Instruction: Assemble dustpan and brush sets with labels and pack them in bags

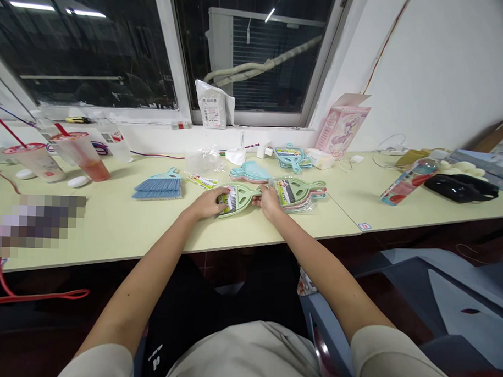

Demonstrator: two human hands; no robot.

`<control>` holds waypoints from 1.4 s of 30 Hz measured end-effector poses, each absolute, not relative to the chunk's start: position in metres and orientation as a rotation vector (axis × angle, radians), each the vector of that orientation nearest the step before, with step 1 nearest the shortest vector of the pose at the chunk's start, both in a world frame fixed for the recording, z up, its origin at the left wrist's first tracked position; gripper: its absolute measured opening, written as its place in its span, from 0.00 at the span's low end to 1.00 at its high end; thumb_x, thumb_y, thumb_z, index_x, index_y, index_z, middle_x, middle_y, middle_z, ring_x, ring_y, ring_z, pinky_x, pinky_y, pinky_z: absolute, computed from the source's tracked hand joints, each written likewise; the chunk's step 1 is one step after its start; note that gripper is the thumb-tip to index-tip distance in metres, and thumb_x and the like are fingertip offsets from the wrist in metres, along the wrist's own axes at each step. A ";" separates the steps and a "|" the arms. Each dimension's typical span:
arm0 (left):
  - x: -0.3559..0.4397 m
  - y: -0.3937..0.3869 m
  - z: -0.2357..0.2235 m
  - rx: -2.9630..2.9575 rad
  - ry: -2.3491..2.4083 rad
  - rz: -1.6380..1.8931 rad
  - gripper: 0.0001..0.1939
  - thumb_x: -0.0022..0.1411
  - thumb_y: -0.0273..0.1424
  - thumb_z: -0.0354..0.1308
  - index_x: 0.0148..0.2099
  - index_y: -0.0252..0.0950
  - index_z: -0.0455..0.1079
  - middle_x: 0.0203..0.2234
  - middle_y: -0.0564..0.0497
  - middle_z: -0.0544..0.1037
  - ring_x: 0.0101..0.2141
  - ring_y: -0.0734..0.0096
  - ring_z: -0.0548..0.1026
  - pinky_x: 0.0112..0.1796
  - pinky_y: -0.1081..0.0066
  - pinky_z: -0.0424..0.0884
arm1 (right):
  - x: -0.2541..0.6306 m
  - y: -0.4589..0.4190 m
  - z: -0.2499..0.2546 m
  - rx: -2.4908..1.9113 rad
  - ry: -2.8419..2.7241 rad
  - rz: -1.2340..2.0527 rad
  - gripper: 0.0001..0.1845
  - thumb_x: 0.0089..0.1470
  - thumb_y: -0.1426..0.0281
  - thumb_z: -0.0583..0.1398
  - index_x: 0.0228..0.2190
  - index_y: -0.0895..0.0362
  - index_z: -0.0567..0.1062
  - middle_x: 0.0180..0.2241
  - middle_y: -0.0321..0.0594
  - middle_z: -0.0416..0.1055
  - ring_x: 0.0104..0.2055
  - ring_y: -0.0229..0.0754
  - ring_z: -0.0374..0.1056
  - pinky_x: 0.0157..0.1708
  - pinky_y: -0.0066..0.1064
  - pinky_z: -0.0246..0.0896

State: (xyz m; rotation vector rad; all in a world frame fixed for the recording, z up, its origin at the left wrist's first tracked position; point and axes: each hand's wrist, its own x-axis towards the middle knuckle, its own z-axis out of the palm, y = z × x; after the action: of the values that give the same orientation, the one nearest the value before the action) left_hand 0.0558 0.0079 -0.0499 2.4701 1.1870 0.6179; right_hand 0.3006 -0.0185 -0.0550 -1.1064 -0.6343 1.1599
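A green dustpan [245, 195] with a small brush and a printed label card lies at the table's front middle. My left hand [208, 203] is closed on its wide left end, over the card. The fingers of my right hand [269, 203] are closed around its handle; the fingertips are partly hidden. Just right of that hand lies a stack of packed dustpan sets [303, 193], a green one on top. Behind my hands are stacked loose dustpans [250, 171], the top one light blue. Several blue brushes [158, 185] lie left of my left hand, beside yellow-green label cards [202, 181].
More packed blue dustpan sets [292, 158] lie at the back, near a pink box [342, 128]. Clear crumpled plastic [205, 160] sits behind the cards. Drink cups [81, 155] stand left; a bottle [411, 180] and a black object [461, 187] are right. A blurred patch covers the left edge.
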 end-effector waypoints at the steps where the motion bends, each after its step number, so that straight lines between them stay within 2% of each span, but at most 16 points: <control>1: 0.055 0.009 -0.051 2.468 1.224 0.621 0.30 0.61 0.37 0.61 0.65 0.41 0.73 0.65 0.44 0.74 0.62 0.46 0.72 0.65 0.54 0.64 | 0.301 -0.018 -0.055 -1.109 -0.626 1.158 0.03 0.65 0.73 0.55 0.38 0.53 0.65 0.22 0.29 0.68 0.18 0.35 0.66 0.16 0.25 0.66; 4: 0.055 0.013 -0.055 2.440 1.317 0.682 0.24 0.64 0.39 0.60 0.60 0.39 0.75 0.61 0.41 0.76 0.60 0.46 0.73 0.63 0.52 0.66 | 0.301 -0.018 -0.054 -1.107 -0.607 1.159 0.03 0.65 0.73 0.55 0.39 0.52 0.66 0.22 0.28 0.67 0.18 0.35 0.66 0.18 0.25 0.66; 7: 0.056 0.017 -0.061 2.435 1.357 0.792 0.21 0.64 0.41 0.61 0.56 0.38 0.76 0.60 0.39 0.74 0.64 0.46 0.68 0.65 0.52 0.63 | 0.301 -0.017 -0.054 -1.091 -0.599 1.156 0.02 0.66 0.72 0.54 0.40 0.52 0.66 0.22 0.28 0.67 0.19 0.35 0.65 0.18 0.24 0.65; 9: 0.057 0.018 -0.063 2.388 1.422 0.893 0.25 0.62 0.42 0.65 0.58 0.38 0.73 0.63 0.38 0.69 0.68 0.45 0.62 0.68 0.51 0.59 | 0.302 -0.017 -0.054 -1.067 -0.604 1.140 0.01 0.65 0.71 0.55 0.39 0.52 0.66 0.22 0.28 0.67 0.19 0.36 0.65 0.18 0.25 0.64; 11: 0.057 0.019 -0.062 2.257 1.508 0.989 0.35 0.57 0.43 0.69 0.63 0.38 0.68 0.65 0.36 0.65 0.68 0.43 0.62 0.67 0.50 0.61 | 0.302 -0.016 -0.054 -1.044 -0.612 1.113 0.02 0.64 0.68 0.57 0.38 0.52 0.66 0.22 0.29 0.67 0.19 0.37 0.64 0.19 0.26 0.63; 13: 0.058 0.020 -0.062 2.068 1.508 1.030 0.43 0.54 0.42 0.73 0.68 0.39 0.61 0.64 0.35 0.66 0.62 0.45 0.70 0.60 0.52 0.69 | 0.303 -0.015 -0.055 -1.026 -0.616 1.089 0.04 0.64 0.66 0.58 0.38 0.52 0.66 0.23 0.29 0.66 0.19 0.37 0.64 0.19 0.26 0.62; 16: 0.057 0.026 -0.063 1.809 1.395 1.048 0.48 0.51 0.37 0.75 0.69 0.41 0.56 0.54 0.41 0.74 0.45 0.57 0.79 0.46 0.59 0.77 | 0.303 -0.014 -0.055 -1.001 -0.602 1.072 0.03 0.65 0.67 0.56 0.38 0.52 0.66 0.23 0.29 0.66 0.19 0.36 0.63 0.19 0.27 0.62; 18: 0.056 0.031 -0.064 1.709 1.369 1.107 0.45 0.50 0.33 0.74 0.67 0.42 0.59 0.47 0.46 0.77 0.39 0.62 0.80 0.41 0.62 0.77 | 0.303 -0.014 -0.056 -0.982 -0.598 1.070 0.03 0.66 0.68 0.54 0.37 0.52 0.66 0.23 0.28 0.65 0.19 0.36 0.63 0.19 0.27 0.62; 21: 0.054 0.037 -0.061 1.601 1.417 1.241 0.33 0.51 0.29 0.70 0.59 0.40 0.67 0.39 0.49 0.78 0.37 0.62 0.79 0.38 0.64 0.77 | 0.304 -0.014 -0.056 -0.969 -0.606 1.073 0.04 0.67 0.68 0.54 0.37 0.52 0.66 0.24 0.29 0.66 0.20 0.36 0.63 0.20 0.27 0.63; 24: 0.052 0.037 -0.052 1.480 1.387 1.424 0.25 0.53 0.28 0.65 0.55 0.38 0.70 0.42 0.46 0.80 0.40 0.61 0.80 0.41 0.64 0.78 | 0.304 -0.013 -0.057 -0.989 -0.601 1.076 0.04 0.67 0.67 0.55 0.37 0.52 0.65 0.24 0.29 0.66 0.20 0.36 0.64 0.21 0.26 0.64; 28: 0.058 0.027 -0.043 1.526 1.095 1.483 0.26 0.53 0.33 0.67 0.55 0.36 0.73 0.49 0.43 0.80 0.45 0.60 0.80 0.46 0.62 0.77 | 0.303 -0.014 -0.055 -1.010 -0.588 1.093 0.04 0.68 0.68 0.54 0.37 0.52 0.64 0.24 0.29 0.66 0.20 0.36 0.64 0.21 0.25 0.66; 32: 0.071 0.013 -0.046 1.645 0.996 1.210 0.29 0.50 0.37 0.71 0.55 0.35 0.76 0.39 0.46 0.80 0.37 0.60 0.79 0.40 0.62 0.76 | 0.302 -0.017 -0.052 -1.014 -0.575 1.114 0.04 0.69 0.69 0.53 0.38 0.52 0.64 0.25 0.29 0.66 0.20 0.35 0.64 0.20 0.25 0.67; 35: 0.076 0.006 -0.050 1.840 1.128 1.085 0.28 0.53 0.39 0.70 0.56 0.37 0.78 0.36 0.49 0.77 0.36 0.60 0.76 0.43 0.60 0.74 | 0.302 -0.019 -0.050 -1.031 -0.559 1.133 0.05 0.70 0.70 0.52 0.38 0.52 0.64 0.24 0.29 0.66 0.20 0.35 0.65 0.20 0.25 0.68; 39: 0.074 0.004 -0.052 2.224 1.342 1.001 0.27 0.58 0.40 0.67 0.59 0.40 0.79 0.43 0.45 0.76 0.49 0.51 0.72 0.55 0.53 0.69 | 0.301 -0.021 -0.049 -1.056 -0.546 1.159 0.07 0.70 0.71 0.52 0.36 0.52 0.64 0.23 0.29 0.65 0.19 0.35 0.65 0.19 0.26 0.69; 42: 0.072 0.006 -0.054 2.395 1.436 0.945 0.26 0.59 0.44 0.67 0.58 0.42 0.79 0.49 0.43 0.76 0.55 0.44 0.67 0.61 0.47 0.63 | 0.300 -0.021 -0.048 -1.066 -0.534 1.164 0.07 0.70 0.71 0.52 0.36 0.52 0.64 0.23 0.29 0.65 0.19 0.35 0.65 0.19 0.25 0.70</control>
State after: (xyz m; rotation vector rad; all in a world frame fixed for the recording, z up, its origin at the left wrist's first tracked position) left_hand 0.0719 0.0056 -0.0542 2.3952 1.4356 0.9450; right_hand 0.3001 -0.0213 -0.0483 -1.0658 -0.5339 1.1639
